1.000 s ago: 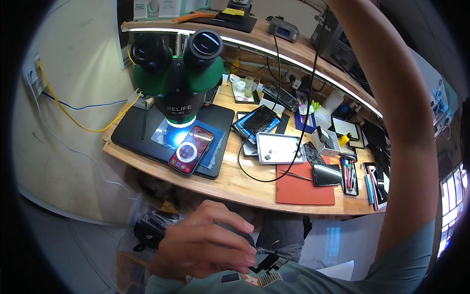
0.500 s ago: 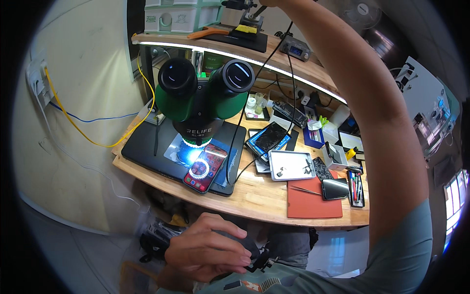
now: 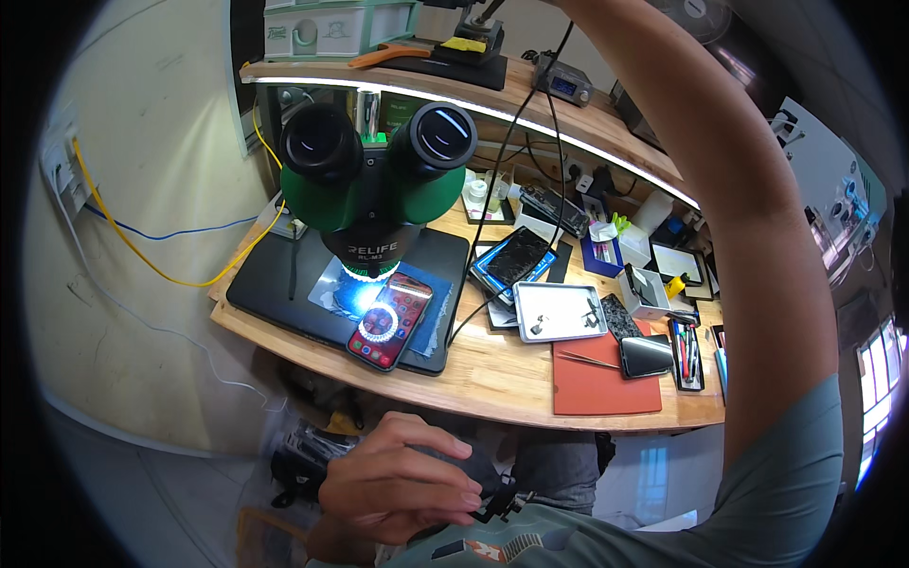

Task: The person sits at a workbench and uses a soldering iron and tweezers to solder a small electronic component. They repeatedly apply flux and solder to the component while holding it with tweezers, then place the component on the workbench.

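Note:
My left hand (image 3: 402,473) is in front of the bench at my lap, its fingers loosely bent and apart, with nothing seen in them. Up past the top edge reaches my right arm (image 3: 720,161); the right hand itself is out of the picture. A black cord (image 3: 512,128) hangs down from beside the right wrist toward the bench. Under the green and black stereo microscope (image 3: 369,204), a smartphone (image 3: 390,322) with a lit screen lies tilted on a blue cloth (image 3: 433,322) and black mat (image 3: 275,275). A bright ring reflection shows on its screen.
On the bench sit a white tray (image 3: 559,301) with small parts, tweezers (image 3: 589,359) on an orange-red pad (image 3: 606,393), a dark phone (image 3: 647,356) and a pen tray (image 3: 686,355). The shelf (image 3: 606,128) above carries an iron stand (image 3: 478,45) and a display unit (image 3: 565,80).
My right hand, partly visible at the top before, has gone out of the picture. The black cord's loop has drawn up off the bench. The view has shifted slightly; my left hand stays put.

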Available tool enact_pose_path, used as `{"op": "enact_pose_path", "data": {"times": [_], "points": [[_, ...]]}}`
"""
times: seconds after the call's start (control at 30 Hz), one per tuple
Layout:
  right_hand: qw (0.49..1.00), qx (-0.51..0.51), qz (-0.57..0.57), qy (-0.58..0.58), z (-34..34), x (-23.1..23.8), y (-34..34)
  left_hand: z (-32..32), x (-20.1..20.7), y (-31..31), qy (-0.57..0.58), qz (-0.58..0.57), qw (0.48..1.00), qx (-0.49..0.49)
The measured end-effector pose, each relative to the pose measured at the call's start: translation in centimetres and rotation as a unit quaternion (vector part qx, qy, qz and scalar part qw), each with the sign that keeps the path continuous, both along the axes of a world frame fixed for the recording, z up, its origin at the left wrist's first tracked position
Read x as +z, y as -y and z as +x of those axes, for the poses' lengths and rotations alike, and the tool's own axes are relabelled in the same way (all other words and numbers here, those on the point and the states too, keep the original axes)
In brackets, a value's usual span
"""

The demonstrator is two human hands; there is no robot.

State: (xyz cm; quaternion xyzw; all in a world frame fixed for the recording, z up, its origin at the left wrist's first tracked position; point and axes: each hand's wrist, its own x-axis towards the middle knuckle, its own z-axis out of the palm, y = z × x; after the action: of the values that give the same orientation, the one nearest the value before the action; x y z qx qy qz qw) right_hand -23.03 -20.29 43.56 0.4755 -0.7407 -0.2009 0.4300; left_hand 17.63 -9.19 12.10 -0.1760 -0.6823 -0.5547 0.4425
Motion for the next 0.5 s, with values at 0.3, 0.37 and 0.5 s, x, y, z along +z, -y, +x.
{"op": "enact_pose_path", "data": {"times": [0.3,0.37,0.5], "points": [[0.972,-0.048,0.112,0.201,-3.3,3.3,2.7,-0.9,0.0,-0.6,0.019,-0.017,1.000,-0.001],[0.926,-0.032,0.046,0.373,-2.5,3.6,2.1,-0.9,-0.1,-0.6,0.030,-0.016,0.999,0.002],[0.811,0.089,-0.103,0.569,1.8,1.3,-2.3,-0.9,-0.6,-1.3,0.047,0.000,0.999,0.008]]}}
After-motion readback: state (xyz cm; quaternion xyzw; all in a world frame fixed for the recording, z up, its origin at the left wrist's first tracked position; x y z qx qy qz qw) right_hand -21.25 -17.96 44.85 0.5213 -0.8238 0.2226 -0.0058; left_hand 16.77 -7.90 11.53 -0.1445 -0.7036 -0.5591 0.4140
